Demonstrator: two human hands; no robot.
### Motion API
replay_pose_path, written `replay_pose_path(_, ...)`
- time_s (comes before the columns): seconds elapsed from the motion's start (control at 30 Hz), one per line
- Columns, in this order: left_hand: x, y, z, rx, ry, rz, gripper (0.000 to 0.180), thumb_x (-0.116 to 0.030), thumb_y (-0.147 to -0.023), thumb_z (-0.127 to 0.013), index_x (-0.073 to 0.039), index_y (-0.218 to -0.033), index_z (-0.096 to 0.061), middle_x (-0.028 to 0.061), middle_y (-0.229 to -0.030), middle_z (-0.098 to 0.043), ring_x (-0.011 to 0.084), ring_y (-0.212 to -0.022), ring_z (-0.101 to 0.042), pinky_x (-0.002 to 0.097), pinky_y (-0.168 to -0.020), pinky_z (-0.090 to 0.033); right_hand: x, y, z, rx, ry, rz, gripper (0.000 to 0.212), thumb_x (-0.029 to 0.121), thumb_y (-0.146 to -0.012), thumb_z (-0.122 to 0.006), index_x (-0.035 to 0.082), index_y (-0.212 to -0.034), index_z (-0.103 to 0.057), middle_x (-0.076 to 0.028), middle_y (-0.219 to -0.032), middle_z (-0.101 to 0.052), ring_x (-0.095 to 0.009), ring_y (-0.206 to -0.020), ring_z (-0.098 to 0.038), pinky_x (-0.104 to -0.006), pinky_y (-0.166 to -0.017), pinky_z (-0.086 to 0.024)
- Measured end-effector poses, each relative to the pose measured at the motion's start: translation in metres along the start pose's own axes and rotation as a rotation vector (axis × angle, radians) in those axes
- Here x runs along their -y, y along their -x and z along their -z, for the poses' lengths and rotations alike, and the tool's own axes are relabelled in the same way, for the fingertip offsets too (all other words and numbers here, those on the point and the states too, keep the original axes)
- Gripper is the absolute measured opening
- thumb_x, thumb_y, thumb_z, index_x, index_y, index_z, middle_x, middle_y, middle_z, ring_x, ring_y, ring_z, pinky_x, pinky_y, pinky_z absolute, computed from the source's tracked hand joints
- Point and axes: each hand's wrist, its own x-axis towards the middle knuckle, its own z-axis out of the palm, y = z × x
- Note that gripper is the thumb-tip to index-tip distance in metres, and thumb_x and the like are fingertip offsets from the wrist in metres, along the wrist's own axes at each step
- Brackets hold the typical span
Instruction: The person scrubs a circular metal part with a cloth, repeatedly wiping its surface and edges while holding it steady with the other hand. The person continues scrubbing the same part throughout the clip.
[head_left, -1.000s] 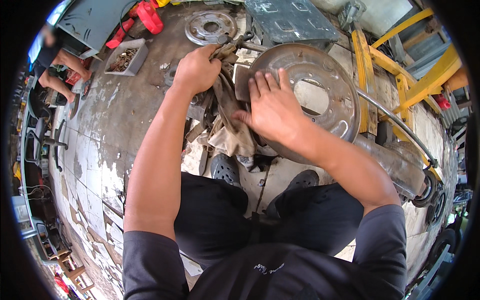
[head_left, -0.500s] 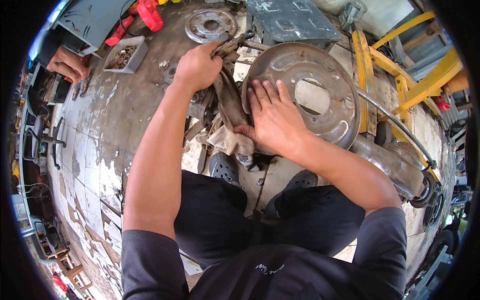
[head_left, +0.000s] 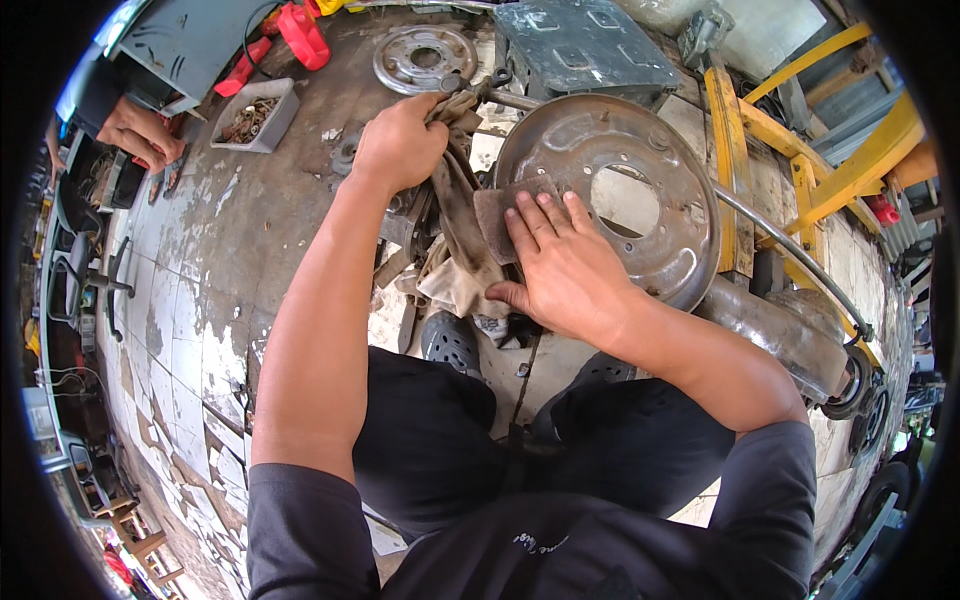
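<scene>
The right hand (head_left: 560, 255) lies flat, fingers slightly apart, on one brown pad (head_left: 491, 225) over the left edge of one round metal plate (head_left: 600, 140); the left hand (head_left: 403, 145) is clamped on one drab cloth (head_left: 460, 215). The work looks unfinished to me: the plate shines in places, brown elsewhere. Beyond sit one silver disc (head_left: 394, 62) and one grey tray (head_left: 285, 117).

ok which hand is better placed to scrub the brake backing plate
Probably the right hand: it rests on the brown pad over the brake backing plate; the left hand grips a rag.
</scene>
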Motion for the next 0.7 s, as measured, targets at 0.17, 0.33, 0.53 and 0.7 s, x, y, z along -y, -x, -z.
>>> replay_pose_path(0.17, 0.005, 0.0, -0.002, -0.016, 0.022, -0.008, 0.051, -0.025, -0.087, -0.054, -0.012, -0.136, -0.057, 0.0212, -0.122, -0.067, 0.0391, -0.117, -0.061, 0.0461, -0.102, -0.047, 0.0, -0.007, -0.008, -0.062, 0.01, 0.025, 0.084, 0.06, -0.096, -0.048, -0.01, -0.142, -0.047, -0.029, -0.149, -0.045, -0.038, -0.141, -0.043, -0.0516, -0.119, -0.027)
replay_pose_path(0.33, -0.002, 0.004, 0.002, -0.03, 0.025, 0.012, 0.049, -0.022, -0.087, -0.055, -0.01, -0.134, -0.046, 0.0263, -0.118, -0.067, 0.0442, -0.115, -0.06, 0.049, -0.1, -0.046, 0.008, -0.005, -0.006, -0.082, 0.061, -0.003, 0.071, 0.049, -0.098, -0.053, -0.01, -0.137, -0.052, -0.027, -0.139, -0.057, -0.039, -0.131, -0.054, -0.0511, -0.116, -0.032)
replay_pose_path(0.53, 0.001, 0.005, 0.0, -0.062, 0.1, -0.016, 0.046, -0.02, -0.088, -0.056, -0.003, -0.13, -0.043, 0.029, -0.12, -0.064, 0.0456, -0.115, -0.059, 0.0505, -0.098, -0.046, -0.005, -0.013, -0.002, -0.192, -0.078, 0.013, 0.043, 0.034, -0.101, -0.052, -0.005, -0.11, -0.066, -0.025, -0.11, -0.07, -0.037, -0.104, -0.069, -0.0492, -0.099, -0.047)
replay_pose_path(0.7, 0.004, 0.007, 0.005, -0.07, 0.215, -0.117, 0.04, -0.019, -0.089, -0.061, -0.002, -0.124, -0.055, 0.0238, -0.118, -0.066, 0.043, -0.116, -0.059, 0.0463, -0.099, -0.047, -0.021, -0.006, 0.055, -0.26, -0.714, -0.218, 0.049, 0.043, -0.104, -0.045, -0.001, -0.097, -0.067, -0.029, -0.078, -0.065, -0.046, -0.079, -0.066, -0.0525, -0.074, -0.053)
